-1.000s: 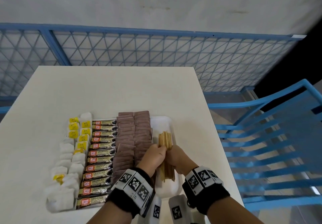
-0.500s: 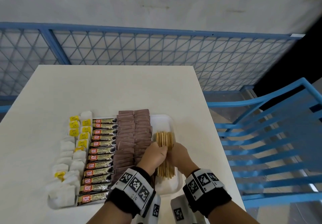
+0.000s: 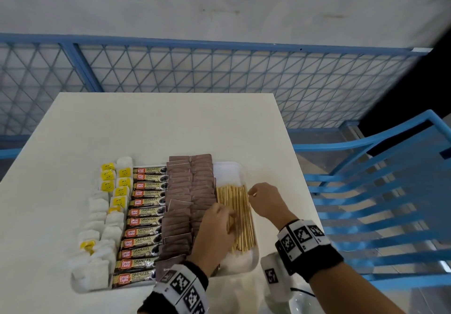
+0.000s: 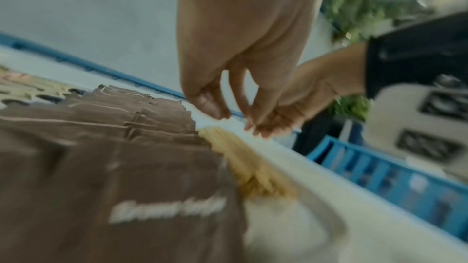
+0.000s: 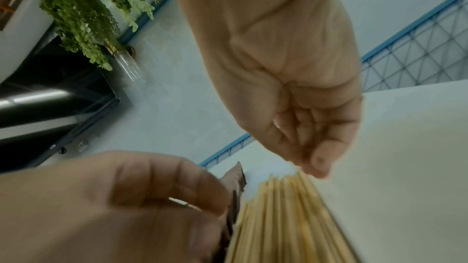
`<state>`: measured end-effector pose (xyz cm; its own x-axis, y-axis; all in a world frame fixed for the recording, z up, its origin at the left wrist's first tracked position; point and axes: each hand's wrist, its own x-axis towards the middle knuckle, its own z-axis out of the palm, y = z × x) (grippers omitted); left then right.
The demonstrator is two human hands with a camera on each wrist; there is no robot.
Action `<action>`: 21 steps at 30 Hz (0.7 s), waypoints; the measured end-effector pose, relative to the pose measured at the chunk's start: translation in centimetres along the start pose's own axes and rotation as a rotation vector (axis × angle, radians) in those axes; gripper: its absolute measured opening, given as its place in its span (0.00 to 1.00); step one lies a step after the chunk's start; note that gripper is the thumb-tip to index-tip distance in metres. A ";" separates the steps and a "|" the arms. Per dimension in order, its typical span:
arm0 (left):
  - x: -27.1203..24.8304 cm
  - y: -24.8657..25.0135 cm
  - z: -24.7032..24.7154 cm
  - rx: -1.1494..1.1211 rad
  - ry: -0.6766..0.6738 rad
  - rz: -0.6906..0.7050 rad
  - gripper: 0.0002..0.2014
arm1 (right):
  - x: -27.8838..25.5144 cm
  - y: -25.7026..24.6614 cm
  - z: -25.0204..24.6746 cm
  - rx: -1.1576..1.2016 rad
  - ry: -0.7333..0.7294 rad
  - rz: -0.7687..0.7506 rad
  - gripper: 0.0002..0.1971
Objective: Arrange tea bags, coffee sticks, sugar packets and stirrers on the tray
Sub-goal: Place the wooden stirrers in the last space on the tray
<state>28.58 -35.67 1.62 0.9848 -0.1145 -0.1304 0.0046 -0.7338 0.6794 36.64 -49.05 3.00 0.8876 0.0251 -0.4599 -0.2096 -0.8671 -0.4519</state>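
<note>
A white tray (image 3: 229,169) holds tea bags (image 3: 102,216) on the left, then coffee sticks (image 3: 144,218) and brown sugar packets (image 3: 185,206). Wooden stirrers (image 3: 240,218) lie side by side in the tray's right part. My left hand (image 3: 229,216) hangs with loosely bent fingers at the stirrers' left edge, and holds nothing in the left wrist view (image 4: 228,115). My right hand (image 3: 252,193) has bunched fingertips touching the stirrers' far right end (image 5: 314,164). The wrist views show the stirrers (image 4: 243,159) (image 5: 283,217) beside the sugar packets (image 4: 126,147).
The tray sits near the front of a cream table (image 3: 158,123), whose right edge runs close by my right hand. A blue slatted chair (image 3: 378,203) stands to the right. A blue mesh fence (image 3: 219,69) runs behind the table.
Both hands clasped the stirrer bundle together; now the stirrers lie spread flat on the tray. The hands have parted, the right one moving to the far right end.
</note>
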 end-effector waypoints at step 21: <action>-0.9 -1.2 2.2 0.571 -0.293 0.222 0.28 | 1.5 -0.6 0.8 0.086 0.054 -0.227 0.26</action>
<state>27.30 -36.11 -0.69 0.8636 -0.4212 -0.2770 -0.3640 -0.9012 0.2355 37.79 -48.08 1.97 0.9361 0.1859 -0.2986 -0.0344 -0.7964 -0.6037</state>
